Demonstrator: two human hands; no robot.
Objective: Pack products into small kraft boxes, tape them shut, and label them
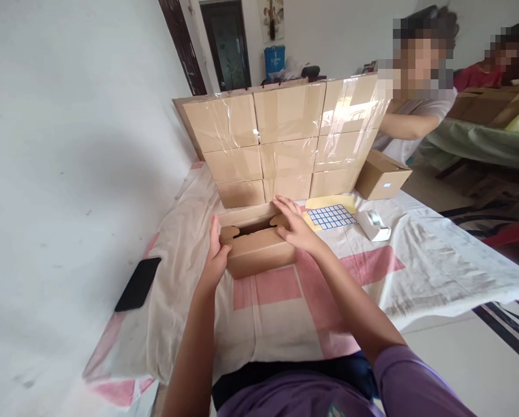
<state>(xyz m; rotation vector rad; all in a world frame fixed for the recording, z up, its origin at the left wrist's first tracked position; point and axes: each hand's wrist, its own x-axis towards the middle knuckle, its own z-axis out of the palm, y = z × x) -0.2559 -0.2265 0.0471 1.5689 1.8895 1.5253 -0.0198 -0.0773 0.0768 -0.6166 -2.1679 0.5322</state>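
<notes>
A brown cardboard box sits on the cloth in front of me, its top partly open with the small side flaps folded inward and a dark gap between them. My left hand presses against its left end, thumb at the near edge and fingers along the side. At the opposite end, my right hand grips the box, fingers reaching over the far corner and thumb on the near rim. Whatever lies inside the box is hidden in shadow.
Behind stands a taped stack of several cartons. To the right are a label sheet, a white tape dispenser and a closed carton. A black phone lies left, near the wall. Two people sit at the right.
</notes>
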